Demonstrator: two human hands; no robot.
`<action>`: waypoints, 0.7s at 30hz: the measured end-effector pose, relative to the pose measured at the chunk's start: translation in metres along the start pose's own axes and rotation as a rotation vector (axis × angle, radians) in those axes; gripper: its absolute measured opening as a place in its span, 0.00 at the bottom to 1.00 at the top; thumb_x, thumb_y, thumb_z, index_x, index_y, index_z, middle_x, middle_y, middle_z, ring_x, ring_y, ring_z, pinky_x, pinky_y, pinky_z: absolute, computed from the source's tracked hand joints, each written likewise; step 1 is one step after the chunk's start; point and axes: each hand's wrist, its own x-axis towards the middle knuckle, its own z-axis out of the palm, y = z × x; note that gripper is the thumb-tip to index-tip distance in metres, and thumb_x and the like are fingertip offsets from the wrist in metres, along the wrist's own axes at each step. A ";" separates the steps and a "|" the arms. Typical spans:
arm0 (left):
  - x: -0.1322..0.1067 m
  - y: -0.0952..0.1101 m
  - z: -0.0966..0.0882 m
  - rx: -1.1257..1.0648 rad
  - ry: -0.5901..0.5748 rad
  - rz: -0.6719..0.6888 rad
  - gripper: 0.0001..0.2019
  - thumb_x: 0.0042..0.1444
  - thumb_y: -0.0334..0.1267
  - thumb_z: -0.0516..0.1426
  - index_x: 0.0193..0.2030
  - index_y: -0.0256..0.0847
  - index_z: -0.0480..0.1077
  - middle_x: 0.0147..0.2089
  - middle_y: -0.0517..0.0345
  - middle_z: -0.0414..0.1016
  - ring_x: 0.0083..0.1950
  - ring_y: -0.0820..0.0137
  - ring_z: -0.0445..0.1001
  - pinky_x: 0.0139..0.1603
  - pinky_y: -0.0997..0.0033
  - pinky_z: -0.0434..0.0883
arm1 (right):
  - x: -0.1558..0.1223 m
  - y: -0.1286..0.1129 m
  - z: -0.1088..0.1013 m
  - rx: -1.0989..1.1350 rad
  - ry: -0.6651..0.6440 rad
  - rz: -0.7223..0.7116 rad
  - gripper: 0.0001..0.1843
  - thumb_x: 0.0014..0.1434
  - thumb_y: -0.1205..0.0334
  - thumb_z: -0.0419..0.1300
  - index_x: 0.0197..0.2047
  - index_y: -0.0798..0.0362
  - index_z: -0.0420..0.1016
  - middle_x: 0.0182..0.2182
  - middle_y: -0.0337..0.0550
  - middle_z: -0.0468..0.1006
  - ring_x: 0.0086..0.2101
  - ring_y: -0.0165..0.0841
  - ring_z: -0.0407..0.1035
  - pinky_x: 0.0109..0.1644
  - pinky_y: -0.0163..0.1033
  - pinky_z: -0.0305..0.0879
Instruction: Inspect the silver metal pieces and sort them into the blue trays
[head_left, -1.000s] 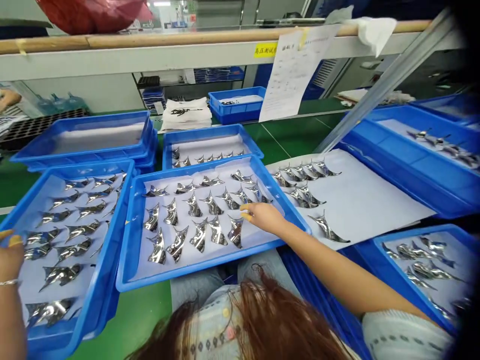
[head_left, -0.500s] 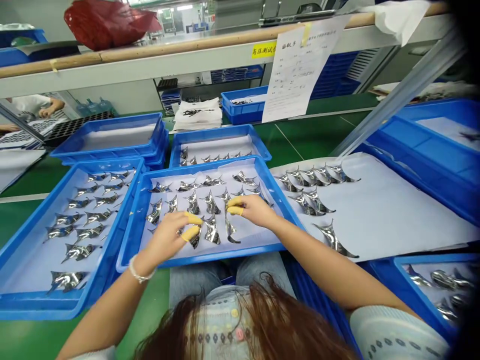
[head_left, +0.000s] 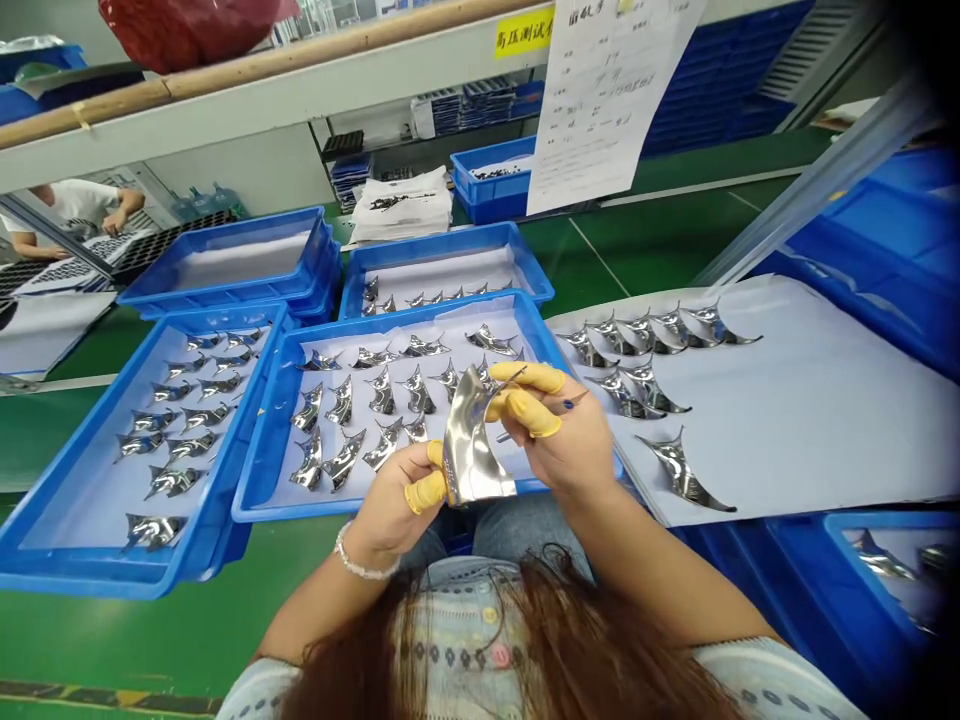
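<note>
Above the blue tray, both hands' grips pinch one shiny metal piece between them.

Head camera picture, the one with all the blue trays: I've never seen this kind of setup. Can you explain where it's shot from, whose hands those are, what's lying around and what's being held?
This view comes from a camera worn on a person's head. It looks down past their hair at their own two bare hands; no machine is involved. The left hand and right hand together hold one shiny curved metal piece above the lap, with fingertips covered in yellow finger cots. Beyond it sits the middle blue tray, lined in white and filled with rows of similar pieces. The left blue tray holds more, and others lie on a white sheet to the right. At the top left, another person is at a separate bench.
</note>
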 end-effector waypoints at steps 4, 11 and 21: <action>-0.001 0.005 0.003 0.043 -0.001 0.007 0.22 0.43 0.56 0.71 0.27 0.38 0.73 0.26 0.59 0.69 0.28 0.73 0.64 0.31 0.72 0.64 | -0.016 -0.005 -0.002 0.050 0.010 0.098 0.17 0.48 0.45 0.73 0.30 0.51 0.83 0.19 0.41 0.78 0.15 0.24 0.56 0.16 0.32 0.49; 0.001 0.004 0.001 0.011 -0.015 0.012 0.18 0.47 0.53 0.71 0.29 0.39 0.75 0.26 0.60 0.70 0.27 0.73 0.65 0.31 0.71 0.64 | -0.033 -0.008 0.001 0.103 -0.125 0.164 0.19 0.52 0.41 0.71 0.30 0.50 0.84 0.18 0.39 0.74 0.16 0.25 0.56 0.18 0.33 0.49; -0.007 0.023 0.013 0.126 0.031 0.124 0.21 0.55 0.60 0.62 0.39 0.43 0.82 0.31 0.54 0.74 0.32 0.66 0.69 0.39 0.62 0.70 | -0.026 0.001 0.012 0.277 -0.210 0.388 0.29 0.47 0.39 0.72 0.21 0.52 0.64 0.12 0.29 0.61 0.13 0.20 0.42 0.18 0.30 0.40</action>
